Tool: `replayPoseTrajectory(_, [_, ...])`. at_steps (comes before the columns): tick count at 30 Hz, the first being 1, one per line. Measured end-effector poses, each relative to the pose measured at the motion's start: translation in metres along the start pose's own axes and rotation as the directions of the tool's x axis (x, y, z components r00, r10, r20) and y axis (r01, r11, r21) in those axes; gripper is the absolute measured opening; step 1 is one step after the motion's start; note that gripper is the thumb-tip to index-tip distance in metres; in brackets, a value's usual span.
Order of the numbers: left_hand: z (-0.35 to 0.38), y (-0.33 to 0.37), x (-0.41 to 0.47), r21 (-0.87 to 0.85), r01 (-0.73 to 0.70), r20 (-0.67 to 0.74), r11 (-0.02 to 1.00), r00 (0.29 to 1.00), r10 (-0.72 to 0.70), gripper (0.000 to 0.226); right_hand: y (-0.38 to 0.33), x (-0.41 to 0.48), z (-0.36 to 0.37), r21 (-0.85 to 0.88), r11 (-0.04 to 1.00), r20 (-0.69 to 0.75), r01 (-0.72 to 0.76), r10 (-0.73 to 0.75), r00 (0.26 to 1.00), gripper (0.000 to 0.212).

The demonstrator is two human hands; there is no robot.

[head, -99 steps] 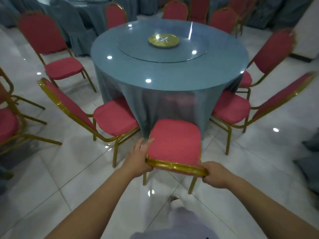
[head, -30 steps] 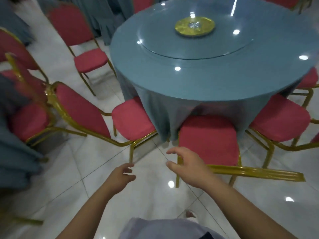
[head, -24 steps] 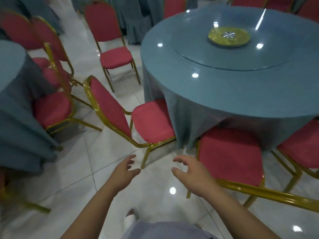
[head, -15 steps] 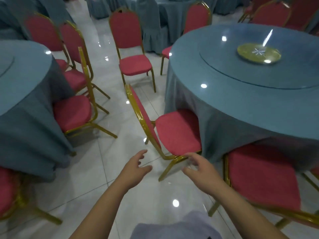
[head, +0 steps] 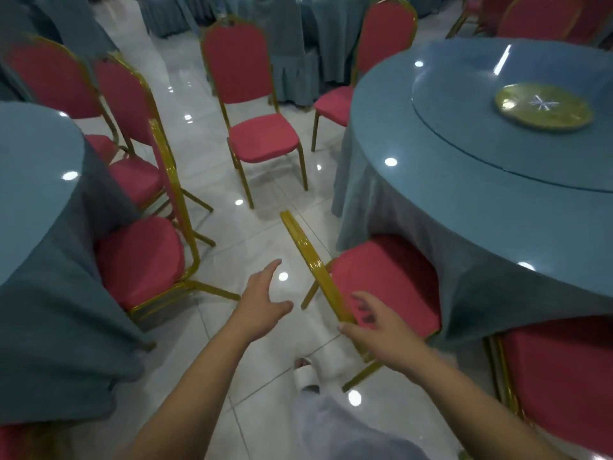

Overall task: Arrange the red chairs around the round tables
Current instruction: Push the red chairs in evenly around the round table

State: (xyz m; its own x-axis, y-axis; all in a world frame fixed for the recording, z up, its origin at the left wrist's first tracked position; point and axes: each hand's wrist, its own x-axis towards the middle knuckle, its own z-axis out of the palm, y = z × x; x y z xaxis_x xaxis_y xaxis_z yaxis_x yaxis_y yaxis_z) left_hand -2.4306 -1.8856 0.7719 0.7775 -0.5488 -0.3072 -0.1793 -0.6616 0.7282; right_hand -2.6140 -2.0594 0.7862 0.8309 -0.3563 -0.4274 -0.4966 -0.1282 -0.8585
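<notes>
A round table with a blue cloth fills the right side. One red chair with a gold frame has its seat tucked under the cloth, and its backrest rail runs edge-on toward me. My right hand is spread at the near end of that rail, thumb against it and fingers loose. My left hand hovers open over the floor just left of the rail, touching nothing. Another red chair sits under the table at lower right.
A second blue-clothed table stands at left with several red chairs against it. A lone red chair stands in the aisle between the tables. A gold plate lies on the glass turntable. My foot is on the white tiles.
The view has swung left. Both hands left the chair pushed under the table and moved to the neighbouring chair, where my right hand has reached its backrest rail.
</notes>
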Motion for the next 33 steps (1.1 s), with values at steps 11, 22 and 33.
replayPoseTrajectory(11, [-0.073,0.016,0.217,0.390,-0.207,0.433,0.897,0.901,0.019,0.094,-0.076,0.146,0.015,-0.118,0.981,0.176,-0.157,0.176,0.969,0.094])
replayPoseTrajectory(22, [-0.050,0.030,0.285,0.253,-0.690,0.728,0.679,0.598,0.336,0.021,-0.050,0.093,0.064,-0.145,0.872,-0.416,-0.467,0.375,0.828,0.067])
replayPoseTrajectory(33, [-0.114,-0.051,0.276,0.151,-0.860,0.850,0.488,0.365,0.381,0.038,-0.113,0.082,0.198,-0.055,0.657,-0.584,-0.752,0.590,0.558,0.063])
